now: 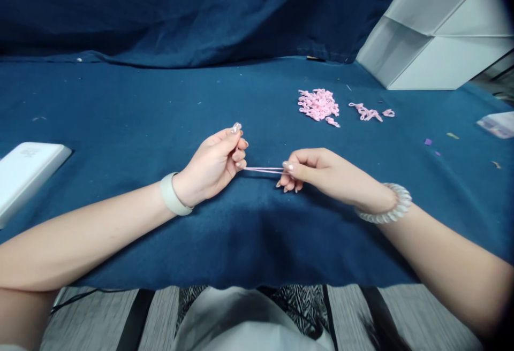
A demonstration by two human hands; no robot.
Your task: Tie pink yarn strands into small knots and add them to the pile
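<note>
A thin pink cord (263, 169) runs in two strands between my hands, drawn nearly straight above the blue cloth. My left hand (223, 155) is closed on its left end, thumb against the curled fingers. My right hand (317, 172) pinches the other end between thumb and fingertips. What lies inside the left fist is hidden by the fingers. Beyond my right hand a pile of small pink knotted cord loops (318, 105) rests on the cloth. A few more pink loops (367, 112) are scattered to the right of that pile.
A white box-like device (30, 172) sits at the left edge. A large pale box (433, 46) stands at the back right. Near the right edge are a clear plastic packet (498, 124) and purple scraps (428, 142). The blue tablecloth (160, 110) ends just before my lap.
</note>
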